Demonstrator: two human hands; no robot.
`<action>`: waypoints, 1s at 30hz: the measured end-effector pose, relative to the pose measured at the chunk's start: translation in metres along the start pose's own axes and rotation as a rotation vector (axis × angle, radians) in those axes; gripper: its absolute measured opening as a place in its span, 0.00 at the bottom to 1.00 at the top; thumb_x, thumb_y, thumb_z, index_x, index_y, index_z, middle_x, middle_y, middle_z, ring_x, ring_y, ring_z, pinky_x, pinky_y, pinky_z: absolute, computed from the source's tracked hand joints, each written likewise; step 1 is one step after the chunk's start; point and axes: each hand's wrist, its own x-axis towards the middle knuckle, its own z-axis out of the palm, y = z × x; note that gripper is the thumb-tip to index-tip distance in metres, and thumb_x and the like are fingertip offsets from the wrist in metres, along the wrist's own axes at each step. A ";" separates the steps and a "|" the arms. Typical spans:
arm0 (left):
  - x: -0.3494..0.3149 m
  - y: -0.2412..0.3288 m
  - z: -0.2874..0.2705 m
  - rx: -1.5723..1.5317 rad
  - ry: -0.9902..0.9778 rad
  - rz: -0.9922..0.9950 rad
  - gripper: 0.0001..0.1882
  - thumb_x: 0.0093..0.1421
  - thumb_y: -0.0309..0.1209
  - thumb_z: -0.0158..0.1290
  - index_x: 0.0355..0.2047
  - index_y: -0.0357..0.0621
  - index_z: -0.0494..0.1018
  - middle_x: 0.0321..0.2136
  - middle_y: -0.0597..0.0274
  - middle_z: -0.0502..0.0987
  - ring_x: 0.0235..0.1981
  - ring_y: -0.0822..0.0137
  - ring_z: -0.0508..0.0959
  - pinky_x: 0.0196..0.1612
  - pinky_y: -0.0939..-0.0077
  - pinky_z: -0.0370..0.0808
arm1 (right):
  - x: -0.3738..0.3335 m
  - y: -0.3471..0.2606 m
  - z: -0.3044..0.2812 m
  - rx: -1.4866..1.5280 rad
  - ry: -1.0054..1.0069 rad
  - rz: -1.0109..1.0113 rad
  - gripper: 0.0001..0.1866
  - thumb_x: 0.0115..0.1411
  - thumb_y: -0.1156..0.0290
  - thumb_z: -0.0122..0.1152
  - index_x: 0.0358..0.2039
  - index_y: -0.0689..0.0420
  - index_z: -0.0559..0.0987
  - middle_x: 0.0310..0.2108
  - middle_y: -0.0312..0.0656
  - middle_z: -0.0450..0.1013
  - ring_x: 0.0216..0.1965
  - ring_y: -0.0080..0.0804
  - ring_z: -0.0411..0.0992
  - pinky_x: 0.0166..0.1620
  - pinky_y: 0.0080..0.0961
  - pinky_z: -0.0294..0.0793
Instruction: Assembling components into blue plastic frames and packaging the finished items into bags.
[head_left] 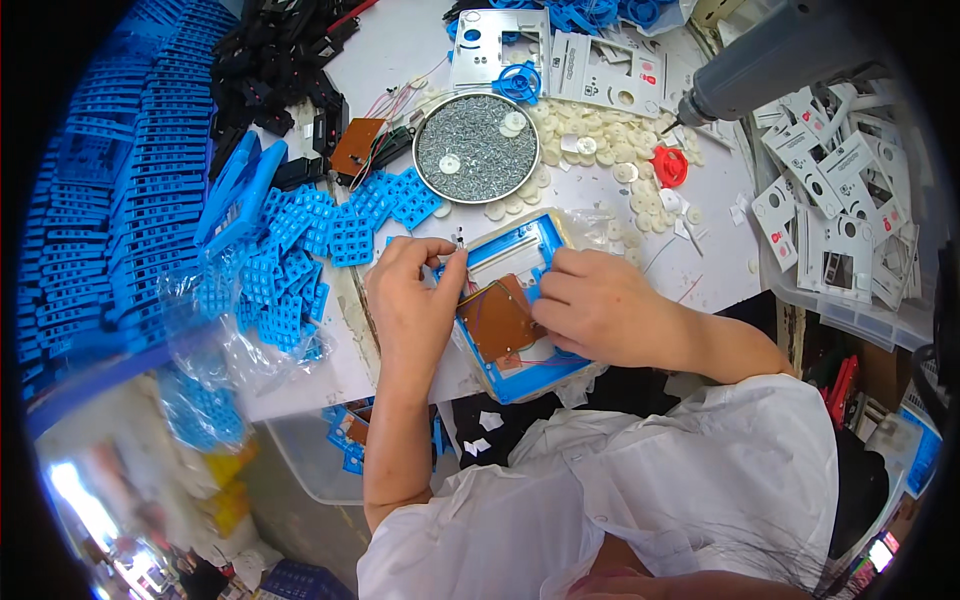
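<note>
A blue plastic housing [551,232] lies in front of me on the table, with a brown circuit board [497,318] and thin wires inside it. At its upper left edge, my left hand [412,290] has thumb and index finger pinched together; a tiny dark-and-white piece shows just above the fingertips, and what they grip is unclear. My right hand [598,308] reaches over the housing's right side with its fingers curled down. Blue plastic shows at those fingertips, but I cannot tell whether it is a loose part or the housing itself.
A round tray [417,150] of screws stands beyond the housing, with white discs [600,140] scattered to its right. Blue keypads [300,235] and stacked blue housings [110,150] fill the left. A grey power screwdriver [765,70] hangs over the right, near a bin of white panels [840,215].
</note>
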 end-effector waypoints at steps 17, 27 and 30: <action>0.006 0.015 0.004 -0.021 -0.366 0.365 0.03 0.61 0.26 0.57 0.36 0.43 0.76 0.33 0.59 0.79 0.41 0.57 0.77 0.52 0.59 0.64 | 0.003 0.014 0.018 0.344 0.184 0.040 0.08 0.54 0.74 0.67 0.34 0.56 0.77 0.32 0.41 0.74 0.37 0.41 0.74 0.40 0.36 0.77; -0.006 0.014 0.011 0.007 -0.261 0.374 0.04 0.60 0.26 0.57 0.36 0.44 0.76 0.32 0.58 0.78 0.43 0.55 0.76 0.54 0.55 0.62 | 0.019 0.031 0.009 -0.137 0.189 0.194 0.11 0.48 0.70 0.70 0.29 0.55 0.76 0.27 0.38 0.71 0.32 0.39 0.70 0.34 0.35 0.70; -0.008 0.013 0.014 0.013 -0.243 0.425 0.05 0.59 0.26 0.59 0.36 0.45 0.76 0.34 0.60 0.79 0.45 0.54 0.75 0.55 0.54 0.63 | 0.015 0.026 0.006 -0.179 0.096 0.227 0.11 0.47 0.68 0.71 0.28 0.54 0.76 0.26 0.38 0.72 0.33 0.37 0.71 0.33 0.36 0.69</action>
